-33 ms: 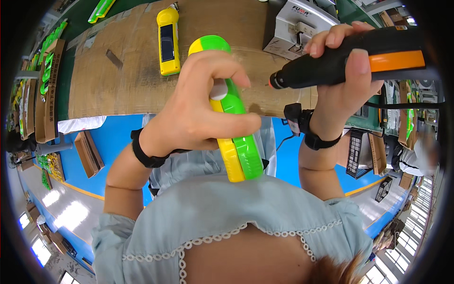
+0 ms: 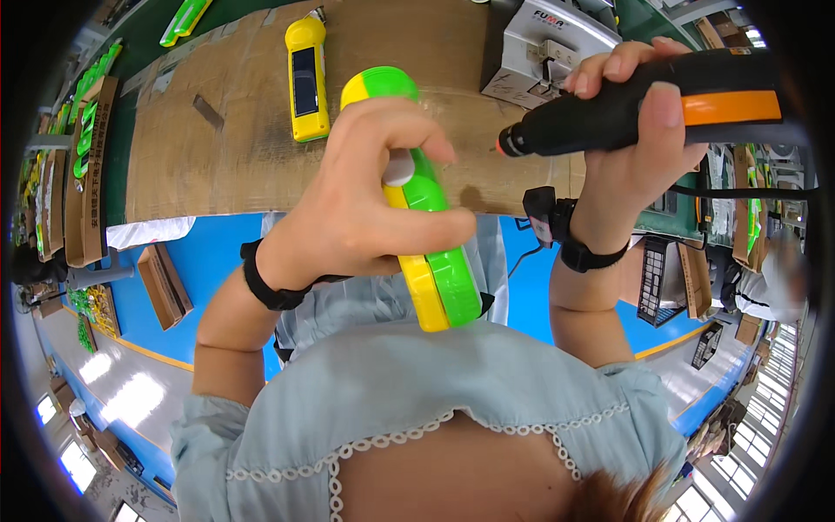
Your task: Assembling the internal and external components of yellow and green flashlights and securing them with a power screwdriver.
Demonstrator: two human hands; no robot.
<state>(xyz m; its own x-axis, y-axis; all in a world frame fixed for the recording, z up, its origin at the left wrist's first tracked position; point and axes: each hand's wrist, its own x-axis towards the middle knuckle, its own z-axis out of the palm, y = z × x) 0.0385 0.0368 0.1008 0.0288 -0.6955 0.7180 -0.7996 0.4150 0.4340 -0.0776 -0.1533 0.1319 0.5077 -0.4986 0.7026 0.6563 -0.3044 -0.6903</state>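
Observation:
My left hand (image 2: 348, 191) is wrapped round a yellow and green handheld housing (image 2: 448, 283), tilted above the table's front edge. A round whitish spot shows on its side between thumb and fingers. In my right hand (image 2: 652, 122) is a black electric screwdriver (image 2: 583, 122) with an orange strip. Its thin tip points left toward the housing, a short gap away from it. On the cardboard beyond my left hand lies a yellow handheld device (image 2: 306, 83) with a dark rectangular panel and a metal hook at its top.
Brown cardboard (image 2: 235, 122) covers the table. A grey metal box (image 2: 552, 56) stands at the back right. A green and white piece (image 2: 184, 22) lies far left. Beside the table are a carton of green parts (image 2: 91, 174) and, on the floor, an open carton (image 2: 163, 287). A cable (image 2: 739, 193) trails right.
The housing in my left hand has shifted very slightly left. The screwdriver is almost unmoved in my right hand.

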